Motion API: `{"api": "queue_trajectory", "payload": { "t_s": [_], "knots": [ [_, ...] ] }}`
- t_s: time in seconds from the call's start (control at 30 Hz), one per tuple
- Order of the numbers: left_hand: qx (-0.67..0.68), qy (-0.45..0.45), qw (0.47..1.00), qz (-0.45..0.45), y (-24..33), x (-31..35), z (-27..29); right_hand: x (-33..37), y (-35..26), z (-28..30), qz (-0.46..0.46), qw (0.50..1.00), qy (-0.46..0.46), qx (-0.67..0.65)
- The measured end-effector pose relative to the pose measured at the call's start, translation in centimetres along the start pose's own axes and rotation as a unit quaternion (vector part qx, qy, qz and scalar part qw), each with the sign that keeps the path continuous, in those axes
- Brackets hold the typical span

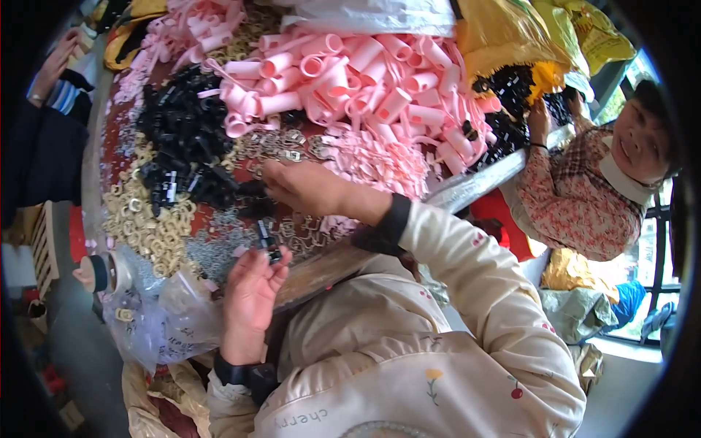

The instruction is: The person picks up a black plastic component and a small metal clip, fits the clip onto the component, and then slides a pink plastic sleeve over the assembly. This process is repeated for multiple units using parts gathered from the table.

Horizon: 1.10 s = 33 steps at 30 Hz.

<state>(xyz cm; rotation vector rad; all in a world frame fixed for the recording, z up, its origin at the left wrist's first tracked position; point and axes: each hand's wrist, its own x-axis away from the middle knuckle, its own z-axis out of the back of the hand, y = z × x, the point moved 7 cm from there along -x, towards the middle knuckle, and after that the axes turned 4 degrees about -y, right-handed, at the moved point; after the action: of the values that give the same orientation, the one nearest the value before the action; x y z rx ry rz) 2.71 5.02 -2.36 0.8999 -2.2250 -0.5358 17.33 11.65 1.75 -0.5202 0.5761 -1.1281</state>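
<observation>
Near the front edge of the table, my left hand (250,292) pinches a small black plastic part (266,237) upright between thumb and fingers. My right hand (310,190) reaches over the heaps just beyond it, palm down, with its fingers pressed together. What those fingers hold, if anything, is hidden. Thin metal clips (292,155) lie beside and beyond the right hand. To the left spreads a heap of black plastic parts (179,131). Beige ring-shaped pieces (153,233) and tiny grey metal bits (223,237) lie left of my left hand.
Pink tubular parts (328,66) heap at the back, with small pink pieces (376,164) nearer. The table's wooden edge (314,274) runs before me. A clear plastic bag (168,321) hangs at the near left corner. Another person (584,175) works at the right; someone's hand (55,66) shows far left.
</observation>
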Motion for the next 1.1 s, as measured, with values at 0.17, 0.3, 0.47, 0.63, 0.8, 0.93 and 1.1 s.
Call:
{"api": "queue_trajectory", "payload": {
  "t_s": [0.17, 0.3, 0.47, 0.63, 0.8, 0.93, 1.1],
  "knots": [
    [0.016, -0.036, 0.999, -0.003, -1.1, -0.8, -1.0, 3.3, -0.7, -0.1, -0.091, 0.978, -0.048, -0.181],
    [0.018, -0.039, 0.999, -0.018, -1.4, -0.6, -2.0, 5.0, -1.3, -0.4, -0.113, 0.945, -0.012, -0.307],
    [0.018, -0.044, 0.999, -0.009, -2.0, -1.1, -2.7, 5.8, -0.8, -0.3, -0.081, 0.885, 0.083, -0.45],
    [0.029, -0.05, 0.998, 0.008, -2.4, -1.2, -3.4, 7.4, -0.4, 0.5, -0.128, 0.854, 0.105, -0.493],
    [0.017, -0.053, 0.998, 0.019, -2.8, -1.2, -3.6, 8.9, 0.0, 0.5, -0.182, 0.835, 0.138, -0.501],
    [0.029, -0.057, 0.998, 0.021, -3.1, -1.5, -4.2, 9.8, -0.6, 0.5, -0.183, 0.797, 0.15, -0.556],
    [-0.019, -0.081, 0.996, 0.039, -3.2, -0.9, -4.2, 9.8, -2.3, 1.3, -0.104, 0.868, 0.156, -0.46]
  ]
}}
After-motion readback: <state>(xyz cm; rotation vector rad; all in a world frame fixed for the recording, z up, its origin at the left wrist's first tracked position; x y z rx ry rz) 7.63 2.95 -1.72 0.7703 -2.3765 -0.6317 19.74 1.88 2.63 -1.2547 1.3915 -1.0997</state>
